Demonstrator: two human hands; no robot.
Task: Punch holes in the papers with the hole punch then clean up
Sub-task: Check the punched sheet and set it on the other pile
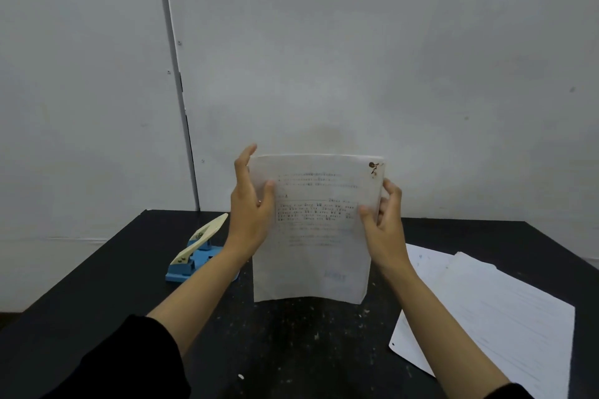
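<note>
Held papers: a thin stack of printed sheets stands upright in the centre of the frame, its lower edge on or just above the black surface; I cannot tell whether it touches. The stack bows slightly toward the wall, and a dark brown mark sits at its upper right corner.
Left hand: pinches the stack's left edge, thumb on the printed front, fingers behind and pointing up.
Right hand: pinches the right edge, thumb on the front, fingers curled around the back.
Sleeves: black, at the bottom corners of the frame; forearms bare.
Hole punch: blue base with a cream lever raised at a slant, left of centre on the surface, just beside the left forearm.
Other papers: a loose pile of white sheets lies flat at lower right, one small hole visible near its left corner.
Surface: speckled with small pale bits near the bottom centre.
Wall: plain pale grey panels behind, with a vertical seam at upper left.
</note>
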